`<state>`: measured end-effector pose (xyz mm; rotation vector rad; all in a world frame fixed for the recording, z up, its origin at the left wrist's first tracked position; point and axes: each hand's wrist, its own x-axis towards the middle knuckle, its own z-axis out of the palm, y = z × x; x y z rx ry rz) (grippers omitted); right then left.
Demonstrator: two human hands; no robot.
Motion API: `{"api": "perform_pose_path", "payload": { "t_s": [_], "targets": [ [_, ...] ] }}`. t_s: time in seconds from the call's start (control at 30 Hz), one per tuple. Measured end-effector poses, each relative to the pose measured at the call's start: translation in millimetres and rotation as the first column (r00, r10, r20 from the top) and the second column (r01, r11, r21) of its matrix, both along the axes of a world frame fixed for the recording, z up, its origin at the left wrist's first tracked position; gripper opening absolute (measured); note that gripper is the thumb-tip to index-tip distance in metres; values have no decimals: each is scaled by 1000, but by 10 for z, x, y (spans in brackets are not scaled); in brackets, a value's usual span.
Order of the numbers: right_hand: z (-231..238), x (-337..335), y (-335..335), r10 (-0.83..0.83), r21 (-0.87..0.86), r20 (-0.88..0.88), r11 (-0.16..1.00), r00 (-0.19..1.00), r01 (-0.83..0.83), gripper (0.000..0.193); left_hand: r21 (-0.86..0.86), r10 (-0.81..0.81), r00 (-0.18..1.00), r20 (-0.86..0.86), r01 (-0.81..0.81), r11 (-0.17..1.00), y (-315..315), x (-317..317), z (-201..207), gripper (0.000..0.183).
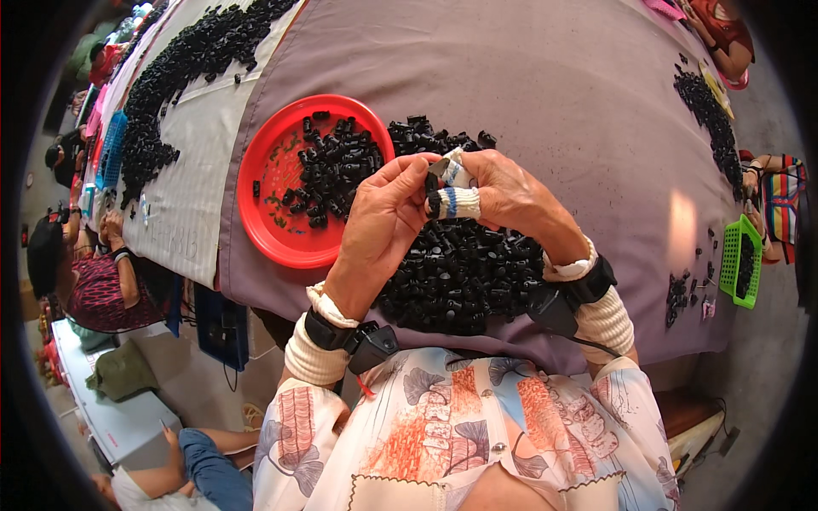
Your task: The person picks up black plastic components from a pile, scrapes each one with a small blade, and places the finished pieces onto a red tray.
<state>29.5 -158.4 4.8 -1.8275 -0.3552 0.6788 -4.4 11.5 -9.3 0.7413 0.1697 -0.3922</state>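
Observation:
My left hand (375,217) and my right hand (515,192) meet over the near part of the table. My left fingers pinch a small black plastic part (432,184). My right thumb and forefinger wear white cloth finger covers with blue stripes and close in against the same part. A small grey flat piece (440,167), like a blade, shows between the fingertips; how the right fingers grip it is partly hidden. Beneath my hands lies a heap of black plastic parts (460,285). Left of it, a round red tray (262,209) holds many similar parts.
A mauve cloth (579,94) covers the table. Far left, another black pile (162,102) lies on a pale cloth beside a blue basket (112,149). At right are a green basket (740,260) and more black parts (711,115). Other people sit along both sides.

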Motion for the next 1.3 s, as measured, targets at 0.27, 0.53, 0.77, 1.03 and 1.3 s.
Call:
{"api": "perform_pose_path", "payload": {
  "t_s": [0.27, 0.53, 0.77, 1.03, 1.3],
  "targets": [
    [-1, -7, 32, 49, -30, 196, 999, 979, -44, 20, 32, 26, 1000, 15, -26, 999, 7, -4, 63, 20],
    [137, 30, -149, -75, 47, 69, 996, 995, 72, 22, 595, 216, 942, 256, -330, 733, 623, 128, -2, 18],
    [17, -13, -308, -161, 83, 58, 984, 985, 156, 14, 872, -326, 868, 374, -209, 443, 69, -58, -35, 17],
    [0, -29, -476, -167, 10, 53, 986, 985, 167, 20, 893, -766, 506, 396, -405, 194, -523, -136, -441, 21],
    [-15, -28, -516, -165, -36, 53, 985, 985, 167, 13, 833, -531, 825, 191, 150, 532, -314, 21, -314, 29]
  ]
}}
